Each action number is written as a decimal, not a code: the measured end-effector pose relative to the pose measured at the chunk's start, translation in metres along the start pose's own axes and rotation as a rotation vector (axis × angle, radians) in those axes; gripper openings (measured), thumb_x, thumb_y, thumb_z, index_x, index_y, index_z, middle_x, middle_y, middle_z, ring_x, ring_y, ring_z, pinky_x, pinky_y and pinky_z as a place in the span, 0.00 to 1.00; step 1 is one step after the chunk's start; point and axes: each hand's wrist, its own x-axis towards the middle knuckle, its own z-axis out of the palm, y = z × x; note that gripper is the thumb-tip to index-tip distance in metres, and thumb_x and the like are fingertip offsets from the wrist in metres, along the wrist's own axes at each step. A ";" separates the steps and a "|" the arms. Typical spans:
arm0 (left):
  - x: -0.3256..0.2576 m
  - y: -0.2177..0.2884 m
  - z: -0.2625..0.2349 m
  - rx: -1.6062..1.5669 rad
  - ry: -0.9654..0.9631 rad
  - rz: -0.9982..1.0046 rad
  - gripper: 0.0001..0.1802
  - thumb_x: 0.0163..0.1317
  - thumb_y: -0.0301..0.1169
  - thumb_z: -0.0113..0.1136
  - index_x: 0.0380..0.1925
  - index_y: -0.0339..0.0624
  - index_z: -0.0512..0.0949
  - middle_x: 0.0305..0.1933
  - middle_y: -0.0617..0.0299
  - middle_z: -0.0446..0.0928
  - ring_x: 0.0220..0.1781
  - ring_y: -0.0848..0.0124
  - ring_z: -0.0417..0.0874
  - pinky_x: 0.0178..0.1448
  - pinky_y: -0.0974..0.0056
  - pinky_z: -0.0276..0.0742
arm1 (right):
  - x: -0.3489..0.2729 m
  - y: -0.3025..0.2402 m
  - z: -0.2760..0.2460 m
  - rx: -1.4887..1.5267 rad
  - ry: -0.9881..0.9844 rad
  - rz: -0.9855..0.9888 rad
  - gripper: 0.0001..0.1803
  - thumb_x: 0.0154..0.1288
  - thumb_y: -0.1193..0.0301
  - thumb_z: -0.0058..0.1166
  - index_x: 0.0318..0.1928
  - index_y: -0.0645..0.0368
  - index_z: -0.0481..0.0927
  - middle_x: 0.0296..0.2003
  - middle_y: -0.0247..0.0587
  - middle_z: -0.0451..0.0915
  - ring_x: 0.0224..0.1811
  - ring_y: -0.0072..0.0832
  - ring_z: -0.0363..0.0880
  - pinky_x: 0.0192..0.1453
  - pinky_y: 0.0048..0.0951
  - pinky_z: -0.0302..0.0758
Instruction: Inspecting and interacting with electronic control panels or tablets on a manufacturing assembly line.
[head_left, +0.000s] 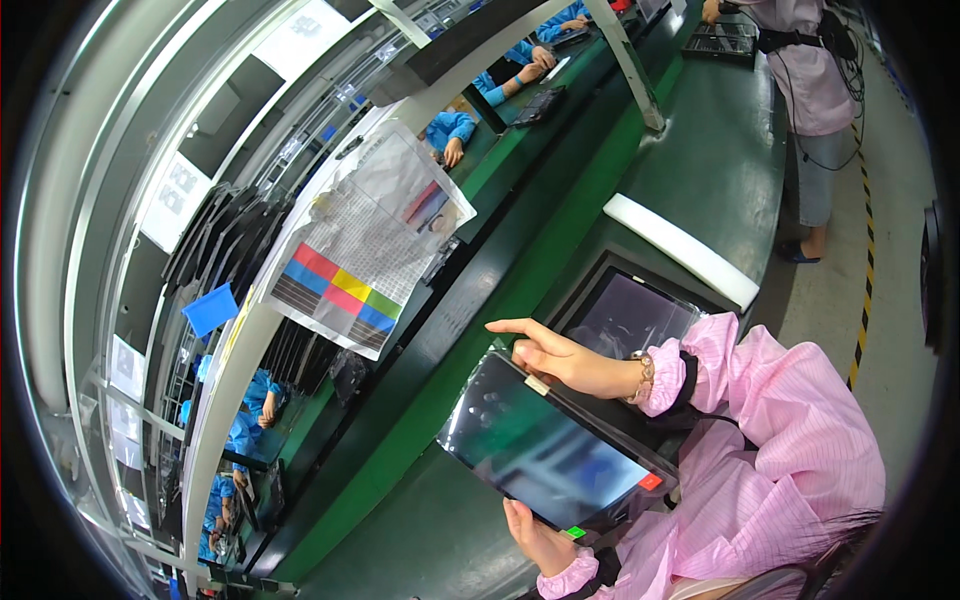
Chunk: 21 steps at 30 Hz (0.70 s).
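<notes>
I hold a dark glossy screen panel [550, 455] tilted above the green bench, both arms in pink sleeves. My right hand [560, 358], a bracelet on its wrist, grips the panel's upper edge, thumb on a small beige tab [538, 384] and forefinger stretched out. My left hand [535, 535] holds the lower edge from beneath, next to a green sticker [574, 533]. A red sticker [650, 481] sits on the panel's near corner.
A second dark panel [630, 315] lies on the green bench [720, 160] behind my right hand, with a white foam bar [680, 250] beyond it. A person in pink [810, 80] stands at the far end. Blue-sleeved hands [450, 130] work across the line. A laminated colour-block sheet [365, 245] hangs from the frame.
</notes>
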 end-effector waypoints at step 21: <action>0.019 0.011 0.008 0.114 0.143 0.170 0.12 0.68 0.34 0.49 0.43 0.35 0.69 0.42 0.61 0.73 0.43 0.74 0.72 0.49 0.68 0.68 | 0.004 -0.002 -0.019 0.273 0.097 0.439 0.12 0.69 0.67 0.44 0.44 0.61 0.77 0.33 0.30 0.79 0.34 0.16 0.76 0.40 0.17 0.73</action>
